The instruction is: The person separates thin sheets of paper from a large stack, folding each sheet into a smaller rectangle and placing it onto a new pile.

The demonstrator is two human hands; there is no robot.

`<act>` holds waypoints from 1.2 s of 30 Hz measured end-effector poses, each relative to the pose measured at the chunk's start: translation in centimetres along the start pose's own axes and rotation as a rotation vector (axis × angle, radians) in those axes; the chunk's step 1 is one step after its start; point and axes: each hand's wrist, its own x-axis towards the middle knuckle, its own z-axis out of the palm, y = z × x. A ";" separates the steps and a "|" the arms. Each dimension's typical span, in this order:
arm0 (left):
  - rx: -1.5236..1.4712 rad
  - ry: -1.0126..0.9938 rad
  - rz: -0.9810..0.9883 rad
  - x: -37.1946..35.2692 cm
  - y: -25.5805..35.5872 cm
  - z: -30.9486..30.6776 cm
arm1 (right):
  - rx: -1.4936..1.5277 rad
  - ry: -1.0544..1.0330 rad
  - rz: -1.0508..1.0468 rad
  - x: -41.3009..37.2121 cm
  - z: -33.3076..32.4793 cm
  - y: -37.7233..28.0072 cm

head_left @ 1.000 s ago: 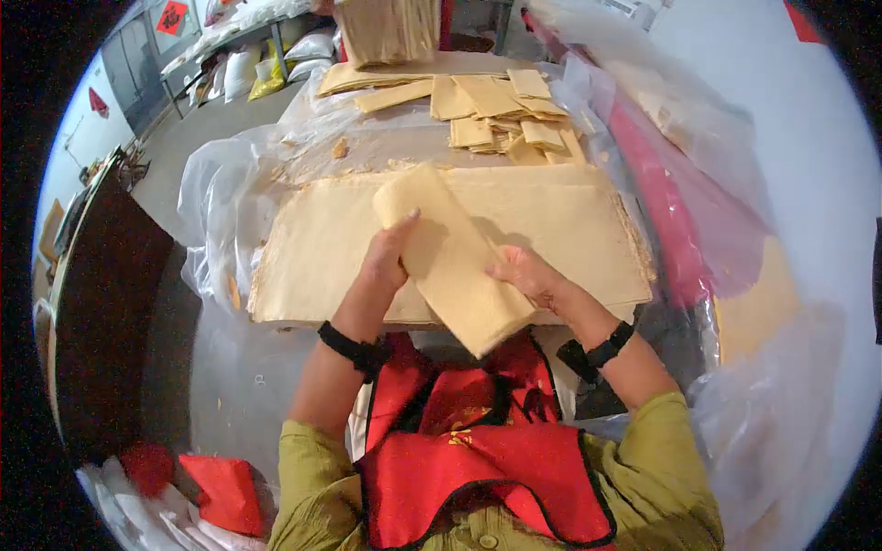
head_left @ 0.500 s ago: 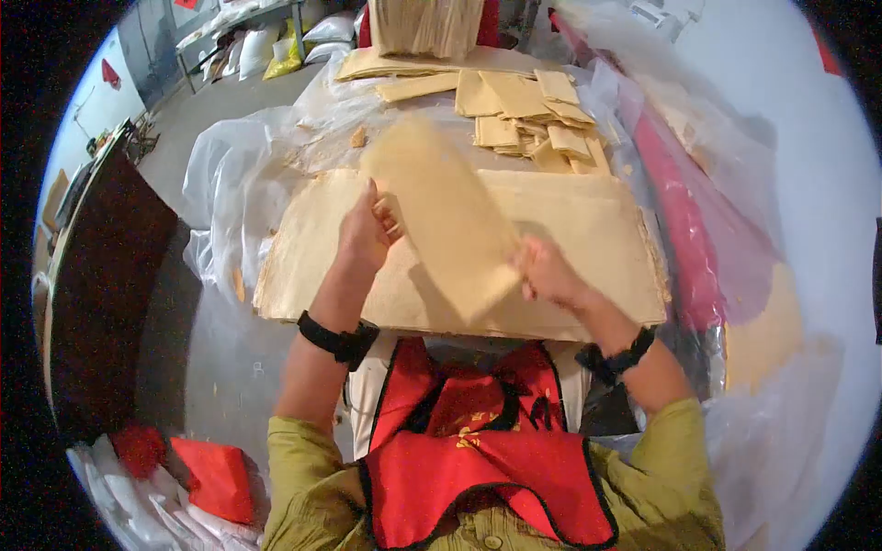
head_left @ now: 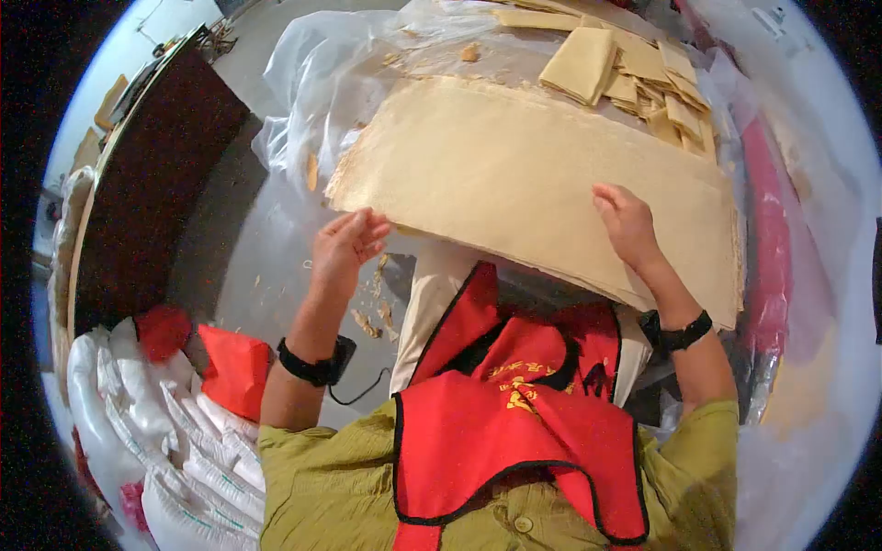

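A broad stack of thin, pale-yellow sheets (head_left: 514, 174) lies in front of me, its near edge slanting down to the right. At its front left edge is my left hand (head_left: 344, 248), thumb and forefinger pinched together; whether a sheet edge is between them cannot be made out. Over the right half of the stack hovers my right hand (head_left: 628, 225), fingers loosely bent and slightly apart, holding nothing visible. Behind the stack, a folded yellow sheet (head_left: 579, 64) rests at the left of a pile of smaller folded pieces (head_left: 657, 83).
Crumpled clear plastic (head_left: 317, 73) spreads under and behind the stack. A pink plastic-covered strip (head_left: 767, 239) runs along the right. White sacks (head_left: 197, 441) and a red cloth (head_left: 234, 372) sit at lower left, below a dark brown panel (head_left: 147, 193). Yellow scraps lie on the floor.
The folded sheet has left my hands and lies by the pile at the back. My left hand has come down to the stack's front edge; my right hand is empty. The view has turned.
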 end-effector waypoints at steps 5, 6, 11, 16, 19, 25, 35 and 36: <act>-0.054 0.078 0.020 -1.3 -1.5 0.3 | -0.100 -0.070 -0.046 -0.4 -0.1 -2.7; -0.057 0.069 0.050 -1.2 -1.3 0.4 | -0.097 -0.076 -0.034 -0.5 -0.1 -2.8; -0.035 0.048 0.119 -0.6 -0.3 0.9 | -0.100 -0.063 -0.043 -1.1 0.5 -1.9; -0.100 0.122 0.197 0.3 0.2 1.3 | -0.101 -0.057 -0.039 -1.0 0.1 -2.8; -0.253 0.124 0.171 2.7 -0.2 -0.2 | -0.101 -0.062 -0.027 -0.9 0.4 -2.4; -0.383 0.092 0.050 4.9 2.7 -0.6 | -0.085 -0.111 0.036 -0.6 0.1 -3.2; -0.325 -0.215 -0.026 5.5 6.7 1.5 | 0.360 -0.168 -0.029 5.7 3.7 -13.1; -0.265 -0.216 0.020 4.9 7.3 2.3 | 0.324 -0.150 -0.089 6.5 3.6 -15.0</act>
